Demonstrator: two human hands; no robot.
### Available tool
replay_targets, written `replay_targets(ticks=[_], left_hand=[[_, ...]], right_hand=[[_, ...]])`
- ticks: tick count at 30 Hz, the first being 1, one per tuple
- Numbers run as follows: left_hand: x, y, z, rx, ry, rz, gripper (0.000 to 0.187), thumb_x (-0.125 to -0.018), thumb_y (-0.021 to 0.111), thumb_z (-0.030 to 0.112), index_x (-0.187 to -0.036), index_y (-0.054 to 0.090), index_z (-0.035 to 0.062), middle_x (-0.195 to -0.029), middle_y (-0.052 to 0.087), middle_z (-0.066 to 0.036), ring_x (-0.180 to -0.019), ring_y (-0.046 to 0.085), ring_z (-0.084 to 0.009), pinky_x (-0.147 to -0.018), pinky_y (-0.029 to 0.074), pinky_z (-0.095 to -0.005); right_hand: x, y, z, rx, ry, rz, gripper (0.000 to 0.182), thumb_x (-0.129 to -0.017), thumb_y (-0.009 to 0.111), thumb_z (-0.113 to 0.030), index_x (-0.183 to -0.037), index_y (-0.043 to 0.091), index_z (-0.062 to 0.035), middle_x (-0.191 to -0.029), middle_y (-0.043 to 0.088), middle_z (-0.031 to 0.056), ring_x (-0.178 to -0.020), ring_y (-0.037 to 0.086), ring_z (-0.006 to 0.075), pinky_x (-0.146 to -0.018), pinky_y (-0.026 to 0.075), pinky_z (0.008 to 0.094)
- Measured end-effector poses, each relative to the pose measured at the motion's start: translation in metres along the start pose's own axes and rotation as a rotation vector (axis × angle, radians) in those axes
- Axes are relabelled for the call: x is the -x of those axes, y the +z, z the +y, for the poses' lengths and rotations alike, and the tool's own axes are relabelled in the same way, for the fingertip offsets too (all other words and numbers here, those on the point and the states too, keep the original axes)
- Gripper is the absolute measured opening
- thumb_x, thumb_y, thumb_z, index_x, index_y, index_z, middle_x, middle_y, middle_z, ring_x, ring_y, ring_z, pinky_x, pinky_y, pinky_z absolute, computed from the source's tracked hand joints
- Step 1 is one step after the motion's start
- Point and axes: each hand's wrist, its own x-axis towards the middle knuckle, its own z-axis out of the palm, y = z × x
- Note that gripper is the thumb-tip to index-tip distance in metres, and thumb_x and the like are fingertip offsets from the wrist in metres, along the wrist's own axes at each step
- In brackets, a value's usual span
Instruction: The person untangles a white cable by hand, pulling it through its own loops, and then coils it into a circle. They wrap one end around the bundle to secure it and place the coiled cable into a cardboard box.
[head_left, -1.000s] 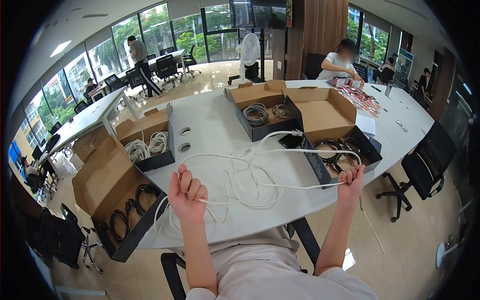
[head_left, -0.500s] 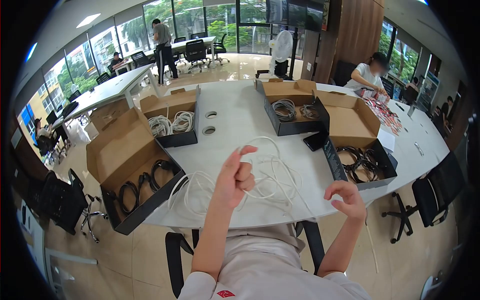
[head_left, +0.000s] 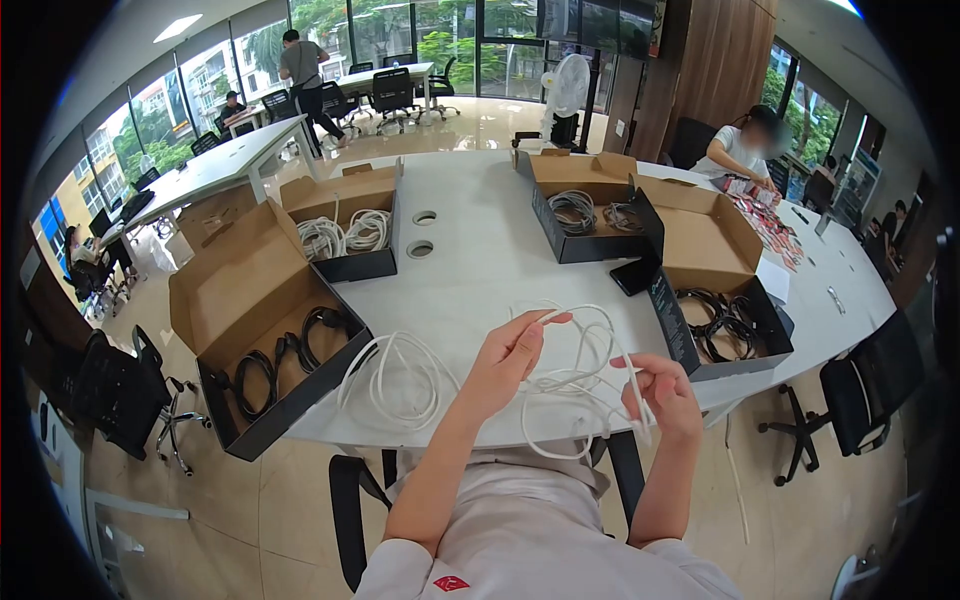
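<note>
A long white cable (head_left: 590,378) lies in loose loops at the table's near edge, partly lifted between my hands. My left hand (head_left: 510,358) is closed, pinching the cable near its fingertips. My right hand (head_left: 662,395) has its fingers curled around another stretch of the same cable, a little lower and to the right. One loop sags over the table edge below the hands. More white cable coils (head_left: 400,385) rest on the table to the left of my left wrist.
Open cardboard boxes stand on both sides: black cables in the near left box (head_left: 285,385) and near right box (head_left: 720,325), white cables in the far left box (head_left: 345,235), grey cables in the far right box (head_left: 595,210). A phone (head_left: 634,277) lies between the right boxes. A co-worker (head_left: 735,150) sits at far right.
My left hand has moved right and slightly down, and my right hand has shifted a little left. The cable's loops have gathered between them. A person in the background has walked left.
</note>
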Motion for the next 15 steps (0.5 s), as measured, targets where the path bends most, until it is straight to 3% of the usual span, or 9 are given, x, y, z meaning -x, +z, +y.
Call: replay_targets(ticks=[1,4,7,11,15], left_hand=[[0.0,0.003,-0.003,-0.02,0.005,0.001,0.037,-0.103,0.039,0.029,-0.122,0.058,0.0032,-0.058,0.029,0.008,-0.052,0.024,-0.0027,-0.047,0.021,-0.0206],[-0.002,0.014,-0.013,-0.06,0.011,0.01,0.037,-0.103,0.039,0.028,-0.122,0.057,0.0017,-0.057,0.029,0.009,-0.05,0.023,-0.0018,-0.046,0.02,-0.0202],[-0.001,0.018,-0.016,-0.054,-0.005,0.049,0.034,-0.103,0.039,0.027,-0.116,0.057,0.0021,-0.057,0.029,0.009,-0.05,0.023,-0.0012,-0.046,0.021,-0.0199],[-0.003,0.004,-0.023,0.066,-0.078,0.215,0.028,-0.103,0.039,0.026,-0.104,0.056,0.004,-0.057,0.027,0.009,-0.048,0.02,-0.0014,-0.043,0.018,-0.0205],[-0.003,-0.011,-0.021,0.28,-0.139,0.305,0.025,-0.102,0.041,0.027,-0.093,0.052,0.0067,-0.057,0.022,0.009,-0.046,0.016,-0.0024,-0.041,0.014,-0.0216]], right_hand=[[0.001,0.004,0.0,-0.124,0.028,0.08,0.036,-0.093,0.057,-0.024,-0.115,0.059,0.0037,-0.057,0.051,-0.0002,-0.049,0.043,0.0066,-0.048,0.03,0.0186],[-0.001,0.013,-0.007,0.027,0.099,0.212,0.029,-0.087,0.063,-0.018,-0.105,0.061,0.0039,-0.059,0.05,-0.0012,-0.049,0.038,0.0056,-0.047,0.027,0.02],[0.003,0.012,-0.007,0.091,-0.057,0.208,0.026,-0.08,0.073,-0.019,-0.086,0.057,0.001,-0.058,0.047,0.0003,-0.048,0.036,0.0082,-0.046,0.026,0.0263],[0.018,-0.002,-0.013,-0.178,-0.397,0.086,0.022,-0.077,0.069,-0.015,-0.077,0.05,-0.0036,-0.057,0.04,-0.0015,-0.047,0.035,0.0105,-0.045,0.027,0.0262],[0.03,-0.025,-0.028,-0.542,-0.5,0.018,0.018,-0.081,0.059,-0.014,-0.077,0.044,-0.0062,-0.058,0.034,-0.003,-0.048,0.031,0.0095,-0.045,0.027,0.0265]])
